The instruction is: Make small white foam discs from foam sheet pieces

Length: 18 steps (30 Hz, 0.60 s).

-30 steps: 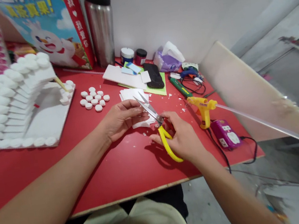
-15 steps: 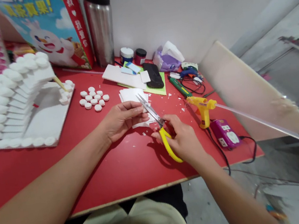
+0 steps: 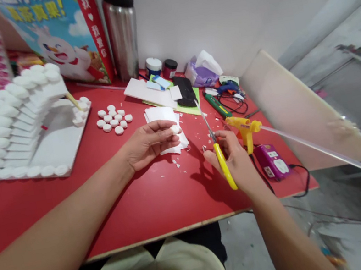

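My left hand [image 3: 148, 141] rests on the red table [image 3: 142, 197] and pinches a small white foam piece [image 3: 176, 129] between thumb and fingers, just over a stack of white foam sheets [image 3: 164, 119]. To its right, my right hand [image 3: 235, 158] grips the yellow-handled scissors [image 3: 216, 147], blades closed and pointing away from me. White foam scraps [image 3: 180, 162] lie between the two hands.
A group of white foam discs [image 3: 113, 117] and a stepped white foam model [image 3: 21, 125] lie to the left. A yellow glue gun [image 3: 246, 130], a purple power socket [image 3: 272, 161], cables, pens, jars, a steel flask [image 3: 121, 26] and a printed box [image 3: 58, 33] stand around.
My right hand has pulled the scissors away to the right and the blades have closed. My left hand stays put, now holding a small cut foam piece.
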Motion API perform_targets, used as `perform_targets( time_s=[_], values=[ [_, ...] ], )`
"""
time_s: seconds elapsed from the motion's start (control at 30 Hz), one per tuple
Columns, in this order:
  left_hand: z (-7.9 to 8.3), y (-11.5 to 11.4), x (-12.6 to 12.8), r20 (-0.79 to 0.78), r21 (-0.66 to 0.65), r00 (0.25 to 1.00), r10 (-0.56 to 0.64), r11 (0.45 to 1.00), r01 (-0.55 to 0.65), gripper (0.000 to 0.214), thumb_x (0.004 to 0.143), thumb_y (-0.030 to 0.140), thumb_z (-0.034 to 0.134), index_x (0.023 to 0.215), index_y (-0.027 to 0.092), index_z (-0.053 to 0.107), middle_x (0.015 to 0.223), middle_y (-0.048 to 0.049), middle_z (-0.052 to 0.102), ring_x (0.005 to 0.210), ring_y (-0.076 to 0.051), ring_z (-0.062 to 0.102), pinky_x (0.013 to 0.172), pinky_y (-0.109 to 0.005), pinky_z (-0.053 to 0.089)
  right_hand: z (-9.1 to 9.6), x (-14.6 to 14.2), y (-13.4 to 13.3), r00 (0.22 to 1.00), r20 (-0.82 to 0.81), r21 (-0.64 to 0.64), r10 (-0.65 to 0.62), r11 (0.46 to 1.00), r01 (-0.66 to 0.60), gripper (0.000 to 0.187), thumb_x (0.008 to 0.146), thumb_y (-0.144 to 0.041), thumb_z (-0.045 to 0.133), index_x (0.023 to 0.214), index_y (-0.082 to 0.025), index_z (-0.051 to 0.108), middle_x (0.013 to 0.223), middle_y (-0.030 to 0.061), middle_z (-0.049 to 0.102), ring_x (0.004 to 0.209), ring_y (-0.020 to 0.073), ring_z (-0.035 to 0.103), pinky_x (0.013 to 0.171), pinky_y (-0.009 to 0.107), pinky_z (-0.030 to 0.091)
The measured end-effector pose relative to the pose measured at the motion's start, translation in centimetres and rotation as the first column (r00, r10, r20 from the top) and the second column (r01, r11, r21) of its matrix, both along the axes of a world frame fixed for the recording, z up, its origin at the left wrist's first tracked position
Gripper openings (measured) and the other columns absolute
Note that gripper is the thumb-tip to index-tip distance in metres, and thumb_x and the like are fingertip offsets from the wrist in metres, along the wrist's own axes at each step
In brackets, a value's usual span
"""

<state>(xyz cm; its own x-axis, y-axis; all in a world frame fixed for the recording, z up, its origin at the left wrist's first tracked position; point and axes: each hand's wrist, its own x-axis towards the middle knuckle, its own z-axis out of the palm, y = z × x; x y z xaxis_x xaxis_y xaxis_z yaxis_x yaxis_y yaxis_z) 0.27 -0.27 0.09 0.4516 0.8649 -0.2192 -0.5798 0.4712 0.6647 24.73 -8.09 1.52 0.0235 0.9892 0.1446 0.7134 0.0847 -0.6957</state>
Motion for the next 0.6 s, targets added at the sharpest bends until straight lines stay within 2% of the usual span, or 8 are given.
perform_targets(
  time_s=[0.1, 0.3, 0.43, 0.6],
  values=[
    [-0.4, 0.1, 0.0, -0.008, 0.021, 1.0, 0.014, 1.0, -0.014, 0.032, 0.068, 0.003, 0.089, 0.098, 0.01, 0.078, 0.089, -0.0069, 0.08, 0.076, -0.018, 0.079, 0.081, -0.031, 0.066, 0.5, -0.5, -0.3, 0.999, 0.041, -0.029, 0.014, 1.0, -0.013, 0.065, 0.082, -0.067, 0.075, 0.126, -0.023, 0.052, 0.104, 0.008, 0.069, 0.087, 0.0245, 0.067, 0.078, 0.039, 0.054],
    [-0.9, 0.4, 0.1, -0.027, 0.081, 0.999, 0.042, 0.996, -0.04, 0.031, 0.064, 0.011, 0.095, 0.09, 0.012, 0.078, 0.087, -0.0049, 0.079, 0.08, -0.019, 0.079, 0.088, -0.034, 0.065, 0.8, -1.2, -0.7, 0.995, 0.1, -0.021, 0.0, 1.0, 0.002, 0.062, 0.084, -0.066, 0.073, 0.123, -0.02, 0.055, 0.099, 0.0097, 0.072, 0.083, 0.0248, 0.068, 0.073, 0.036, 0.054],
    [-0.7, 0.1, 0.3, -0.067, 0.129, 0.996, 0.064, 0.99, -0.055, 0.034, 0.06, 0.015, 0.098, 0.087, 0.012, 0.077, 0.083, -0.0035, 0.078, 0.078, -0.02, 0.079, 0.085, -0.034, 0.065, 0.7, -1.7, -1.5, 0.989, 0.126, -0.013, 0.074, 0.997, -0.073, 0.06, 0.086, -0.061, 0.075, 0.125, -0.02, 0.056, 0.107, 0.0108, 0.073, 0.086, 0.0242, 0.069, 0.077, 0.035, 0.055],
    [-0.2, -0.2, 0.5, -0.076, 0.145, 0.996, 0.038, 0.989, -0.027, 0.037, 0.057, 0.015, 0.099, 0.083, 0.014, 0.074, 0.081, -0.0021, 0.077, 0.078, -0.019, 0.078, 0.083, -0.034, 0.064, 0.7, -2.9, -1.8, 0.973, 0.215, 0.013, 0.08, 0.996, -0.085, 0.062, 0.086, -0.063, 0.075, 0.127, -0.02, 0.058, 0.111, 0.0132, 0.073, 0.093, 0.0277, 0.071, 0.082, 0.039, 0.056]
  ],
)
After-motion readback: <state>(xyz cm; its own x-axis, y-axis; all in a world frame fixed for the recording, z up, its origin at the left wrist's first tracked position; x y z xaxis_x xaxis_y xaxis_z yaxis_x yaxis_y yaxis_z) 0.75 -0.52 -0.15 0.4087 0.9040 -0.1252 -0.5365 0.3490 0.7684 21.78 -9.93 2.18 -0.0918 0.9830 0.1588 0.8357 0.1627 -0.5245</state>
